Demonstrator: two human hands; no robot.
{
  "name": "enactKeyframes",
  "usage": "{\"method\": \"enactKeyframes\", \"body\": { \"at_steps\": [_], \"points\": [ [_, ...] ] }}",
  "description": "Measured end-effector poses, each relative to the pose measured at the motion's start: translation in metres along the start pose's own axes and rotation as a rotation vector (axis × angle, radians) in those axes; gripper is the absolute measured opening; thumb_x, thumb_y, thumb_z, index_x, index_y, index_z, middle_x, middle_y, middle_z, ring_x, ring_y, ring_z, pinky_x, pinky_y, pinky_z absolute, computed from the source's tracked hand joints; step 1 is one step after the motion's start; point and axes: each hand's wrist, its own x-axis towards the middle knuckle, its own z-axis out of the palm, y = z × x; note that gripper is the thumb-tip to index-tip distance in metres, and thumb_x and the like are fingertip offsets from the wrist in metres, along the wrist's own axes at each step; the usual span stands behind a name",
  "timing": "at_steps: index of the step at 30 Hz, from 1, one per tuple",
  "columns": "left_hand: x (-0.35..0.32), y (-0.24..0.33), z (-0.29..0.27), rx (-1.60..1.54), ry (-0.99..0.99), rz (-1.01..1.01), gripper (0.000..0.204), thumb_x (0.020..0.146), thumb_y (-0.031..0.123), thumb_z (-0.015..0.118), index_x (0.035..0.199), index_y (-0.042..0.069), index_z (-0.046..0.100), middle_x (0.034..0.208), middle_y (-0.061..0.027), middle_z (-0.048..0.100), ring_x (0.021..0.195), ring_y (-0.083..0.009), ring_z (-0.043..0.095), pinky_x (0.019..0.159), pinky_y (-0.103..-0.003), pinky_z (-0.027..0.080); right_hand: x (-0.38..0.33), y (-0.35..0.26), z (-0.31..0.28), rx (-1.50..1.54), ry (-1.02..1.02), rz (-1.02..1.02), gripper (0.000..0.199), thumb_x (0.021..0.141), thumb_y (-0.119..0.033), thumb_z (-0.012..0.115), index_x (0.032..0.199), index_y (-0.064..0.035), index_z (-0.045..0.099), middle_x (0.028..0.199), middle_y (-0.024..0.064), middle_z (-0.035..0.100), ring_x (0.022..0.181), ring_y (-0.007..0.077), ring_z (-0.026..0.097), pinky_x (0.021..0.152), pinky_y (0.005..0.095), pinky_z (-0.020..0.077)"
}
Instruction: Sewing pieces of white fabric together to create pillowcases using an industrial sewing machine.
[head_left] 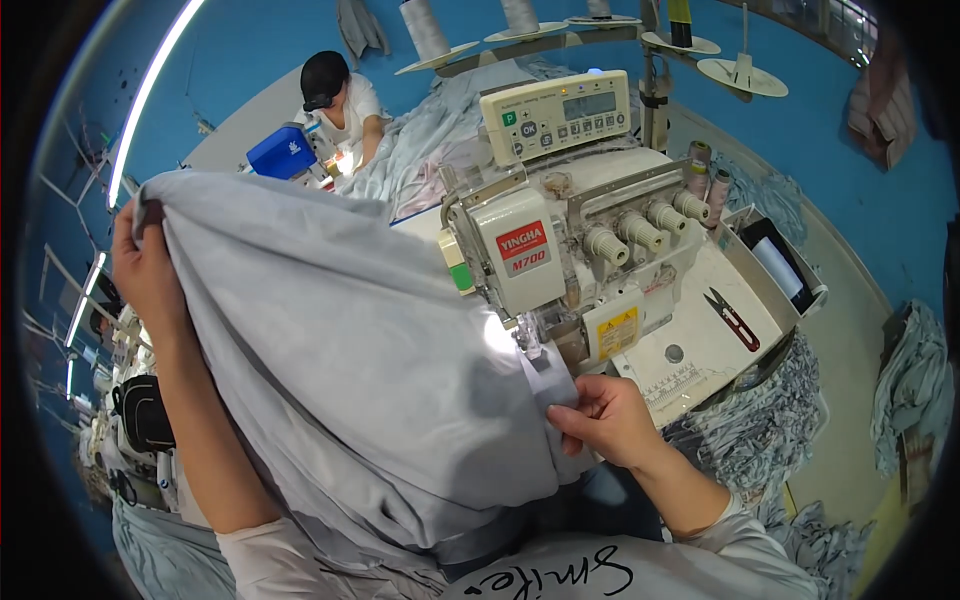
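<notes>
A large piece of light grey fabric [340,310] spreads from the upper left down across my lap. My left hand [148,265] is closed on its far left corner and holds it raised. At the right edge of the cloth, my right hand [608,418] pinches the fabric just below the lit presser foot [530,335] of a white overlock sewing machine [520,250]. A narrow pale strip [548,380] of the cloth's edge lies between the presser foot and my right fingers. The needle itself is too small to make out.
Thread snips [733,320] with dark red handles lie on the machine table [670,375]. Behind the machine head stands a control panel [556,115]. Thread cones [425,30] sit on the rack above. A co-worker [340,110] sits at another machine. Crumpled fabric [750,420] heaps below the table's right edge.
</notes>
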Motion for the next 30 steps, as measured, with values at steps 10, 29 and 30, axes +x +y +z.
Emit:
{"method": "enactKeyframes", "body": {
  "at_steps": [10,29,30],
  "points": [
    [-0.287,0.044,-0.098,0.354,-1.049,-0.296,0.037,0.069,0.012,0.075,0.101,0.003,0.059,0.092,-0.0134,0.061,0.065,-0.0245,0.060,0.058,-0.033,0.046,0.000,-0.002,-0.005,-0.001,-0.023,-0.009,0.016,0.083,-0.011,0.066,0.075,-0.0016,0.056,0.061,0.0025,0.059,0.049,0.0082,0.057,0.046,0.0205,0.0455],
    [-0.103,0.048,-0.035,-0.370,0.001,-0.303,0.009,0.092,0.008,0.052,0.096,0.004,0.046,0.084,-0.0004,0.053,0.074,-0.0051,0.050,0.070,-0.019,0.043,0.001,0.002,-0.006,0.063,-0.007,0.003,0.015,0.082,-0.007,0.066,0.075,-0.0043,0.054,0.063,0.0018,0.058,0.049,0.0104,0.058,0.045,0.0226,0.0461],
    [-0.091,0.026,-0.037,-0.417,-0.056,-0.267,0.010,0.091,0.009,0.052,0.098,0.004,0.047,0.085,-0.0003,0.054,0.074,-0.0050,0.051,0.070,-0.018,0.043,0.002,0.004,-0.006,0.060,0.000,0.004,0.015,0.082,-0.007,0.066,0.075,-0.0043,0.054,0.063,0.0018,0.058,0.049,0.0104,0.058,0.045,0.0226,0.0461]
  ]
}}
